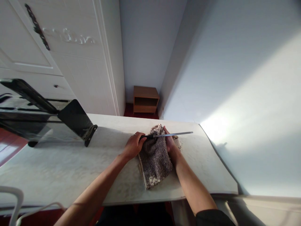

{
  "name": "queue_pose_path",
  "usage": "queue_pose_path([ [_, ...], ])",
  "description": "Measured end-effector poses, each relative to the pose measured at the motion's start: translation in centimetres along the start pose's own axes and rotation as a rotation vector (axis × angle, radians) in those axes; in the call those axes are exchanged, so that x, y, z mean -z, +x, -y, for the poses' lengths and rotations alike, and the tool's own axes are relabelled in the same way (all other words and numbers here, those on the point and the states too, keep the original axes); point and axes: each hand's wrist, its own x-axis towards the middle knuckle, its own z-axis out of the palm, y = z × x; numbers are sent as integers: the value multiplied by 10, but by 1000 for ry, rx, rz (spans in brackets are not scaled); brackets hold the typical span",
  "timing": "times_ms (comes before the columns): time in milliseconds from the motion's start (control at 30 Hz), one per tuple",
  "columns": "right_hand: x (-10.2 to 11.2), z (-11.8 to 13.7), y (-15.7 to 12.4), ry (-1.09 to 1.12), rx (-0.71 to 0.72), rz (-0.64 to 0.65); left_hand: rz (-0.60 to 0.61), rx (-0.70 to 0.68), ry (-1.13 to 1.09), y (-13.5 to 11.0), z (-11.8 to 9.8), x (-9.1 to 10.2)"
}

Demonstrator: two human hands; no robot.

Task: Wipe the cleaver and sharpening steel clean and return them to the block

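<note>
My left hand [134, 146] is closed round the black handle of a honing steel [181, 133], whose long grey rod points right across the white table. Beneath it lies a fuzzy brown-grey cloth [157, 161] with lighter patches along its edges, bunched up at the far end. My right hand [169, 141] grips the cloth from its right side, close behind the rod. Its fingers are partly hidden by the cloth. A further fold of cloth shows just right of that hand.
At the left of the table [113, 179] stands a black folding metal stand [75, 121]. White cabinets [77, 69] rise behind it. A small wooden nightstand [146, 94] is on the floor beyond the table. A pale wall [249, 103] borders the right end. A white chair frame [14, 191] shows lower left.
</note>
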Motion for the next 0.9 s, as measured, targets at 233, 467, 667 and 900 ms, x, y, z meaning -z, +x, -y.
queue_pose_path([
  [233, 3, -1, 1, 22, -16, -3, -36, 25, -37, 0, 0, 3],
  [467, 10, -3, 6, 25, 3, 50, -37, 35, -45, -1, -2, 5],
  [667, 6, -2, 4, 67, -67, 20, -32, 70, -41, -3, -1, 3],
  [900, 1, -1, 1, 137, -102, 3, -34, 137, -38, -5, -5, 3],
])
